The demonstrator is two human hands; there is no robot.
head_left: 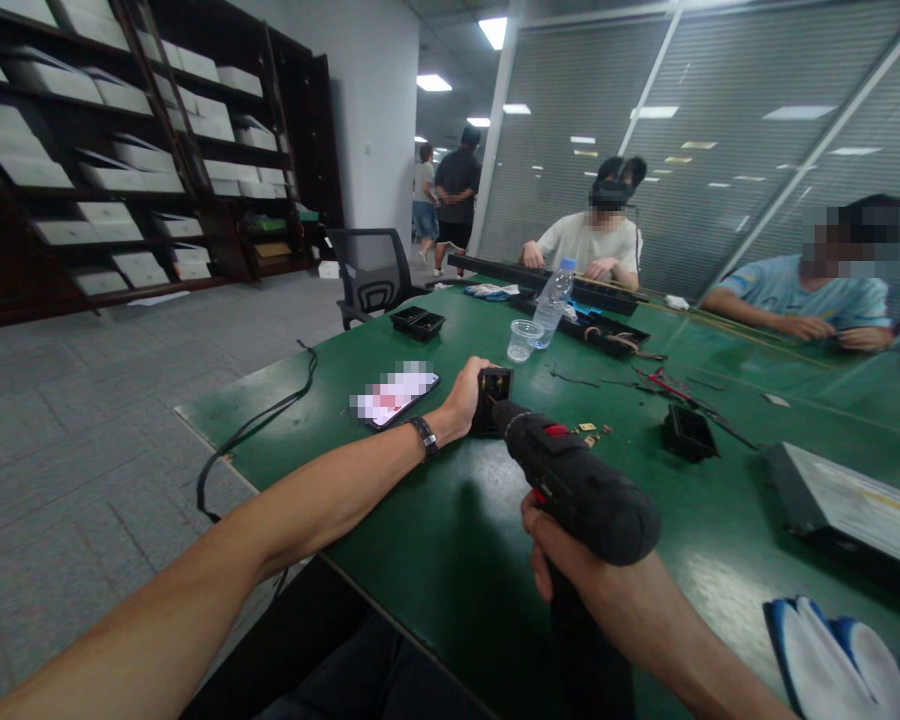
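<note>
My right hand (562, 545) is wrapped round the grip of a black cordless drill (577, 485) with red details. The drill points away from me, and its bit reaches the open face of a small black box (493, 385). Brass-coloured parts show inside that box. My left hand (465, 400) grips the box by its left side and holds it upright on the green table (435, 510). A phone with a lit screen (397, 395) lies left of that hand. Several small brass-coloured pieces (587, 430) are scattered right of the box.
A black tray (690, 432) sits to the right, near a flat metal case (855, 500) and blue-white gloves (840, 655). Beyond are a plastic cup (523, 342), a water bottle (553, 305) and black trays (418, 322). A cable (270, 410) hangs over the left edge. Two people sit across the table.
</note>
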